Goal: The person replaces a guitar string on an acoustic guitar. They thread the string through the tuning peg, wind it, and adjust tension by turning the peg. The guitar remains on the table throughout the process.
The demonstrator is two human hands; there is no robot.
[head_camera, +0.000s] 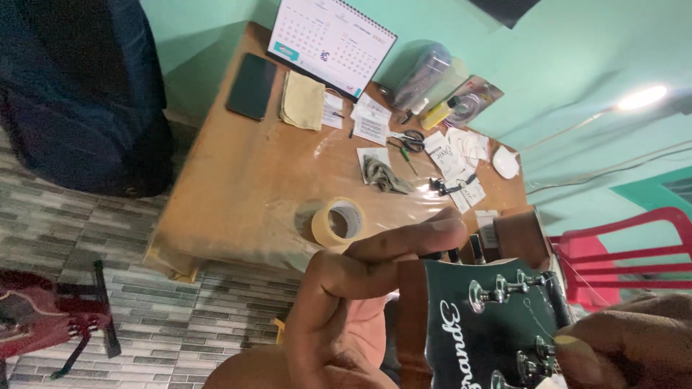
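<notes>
Gripping the guitar headstock (479, 338), left hand (346, 310); right hand (627, 342) cropped, grip unclear.

The roll of tape (339, 222) stands on the bench (238, 194), near its front edge. Behind the tape lie scissors (410, 138) and paper packets (457, 160); farther back left, a phone (251, 86), a cloth (303, 100) and a desk calendar (331, 43). In front of the tape, the guitar headstock (490, 331) sits between the left hand (346, 310) and right hand (634, 342).
</notes>
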